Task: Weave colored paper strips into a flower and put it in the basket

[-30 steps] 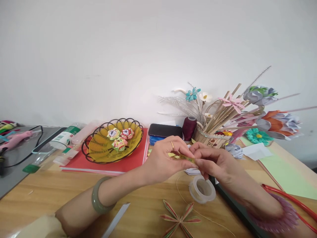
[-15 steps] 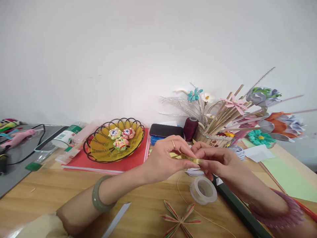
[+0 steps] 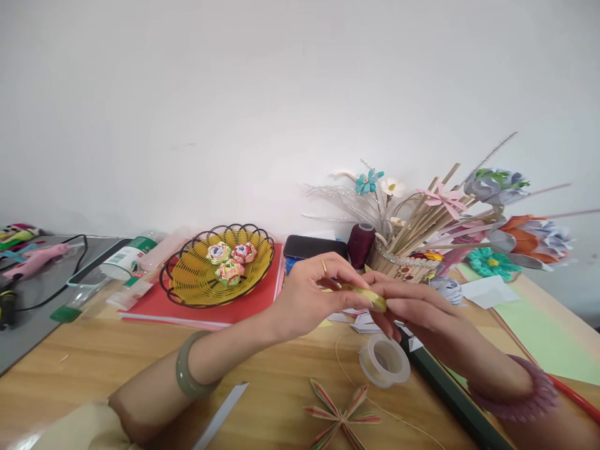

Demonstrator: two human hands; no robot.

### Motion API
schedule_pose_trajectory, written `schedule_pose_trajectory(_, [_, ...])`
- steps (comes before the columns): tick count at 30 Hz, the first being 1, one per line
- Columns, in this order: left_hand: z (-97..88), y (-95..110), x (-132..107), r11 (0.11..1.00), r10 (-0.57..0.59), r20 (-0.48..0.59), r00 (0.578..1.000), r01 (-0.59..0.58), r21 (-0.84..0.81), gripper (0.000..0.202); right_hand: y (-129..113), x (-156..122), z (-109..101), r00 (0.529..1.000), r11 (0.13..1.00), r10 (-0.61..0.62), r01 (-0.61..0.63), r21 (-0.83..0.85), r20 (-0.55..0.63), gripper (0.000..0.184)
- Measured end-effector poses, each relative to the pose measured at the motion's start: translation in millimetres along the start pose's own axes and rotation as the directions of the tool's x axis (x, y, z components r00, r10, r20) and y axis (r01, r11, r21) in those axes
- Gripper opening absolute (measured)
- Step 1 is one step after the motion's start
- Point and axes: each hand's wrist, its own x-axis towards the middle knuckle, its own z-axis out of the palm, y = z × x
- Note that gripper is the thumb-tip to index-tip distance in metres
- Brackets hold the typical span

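Observation:
My left hand (image 3: 319,294), with a ring on one finger and a green bangle at the wrist, pinches a small yellow strip of folded paper (image 3: 377,302) between thumb and fingers. At the paper's right end, the fingertips of my right hand (image 3: 422,312) press on it, the fingers fairly straight. Part of the paper is hidden by the fingers. On the table below lie a white plastic spool (image 3: 405,372) with a loose thread and a star of folded striped paper (image 3: 344,417), cut off by the lower picture edge.
A yellow basket (image 3: 182,275) with three paper flowers rests on red paper (image 3: 154,306). Behind my hands are a phone (image 3: 314,247), a maroon thread cone (image 3: 360,245) and a pot (image 3: 398,265) of craft flowers. A dark green bar (image 3: 450,381) lies at right, a white strip (image 3: 221,415) at left.
My right hand's fingers have straightened and shifted along the yellow paper, and more of the paper shows. My left hand keeps its pinch nearly in place.

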Motion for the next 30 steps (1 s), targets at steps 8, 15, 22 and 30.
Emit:
schedule_pose_trajectory(8, [-1.9, -0.9, -1.1, 0.870, 0.317, -0.099, 0.943, -0.248, 0.426, 0.015, -9.6, 3.0, 4.3, 0.974, 0.860, -0.194, 0.113, -0.497, -0.114, 0.020])
schedule_pose_trajectory(15, [-2.6, -7.3, -0.9, 0.533, 0.659, 0.092, 0.747, -0.549, 0.644, 0.011, -3.9, 0.4, 10.2, 0.891, 0.608, -0.441, 0.213, -0.764, -0.102, 0.014])
schedule_pose_trajectory(22, [-4.3, -3.0, -3.6, 0.317, 0.690, 0.215, 0.691, -0.555, 0.769, 0.011, -0.1, 0.6, 13.1, 0.815, 0.472, -0.575, 0.265, -0.840, -0.066, 0.006])
schedule_pose_trajectory(30, [-5.4, 0.7, -2.9, 0.060, 0.688, 0.334, 0.645, -0.508, 0.859, 0.007, 2.8, 0.5, 14.6, 0.762, 0.371, -0.647, 0.276, -0.887, -0.033, 0.003])
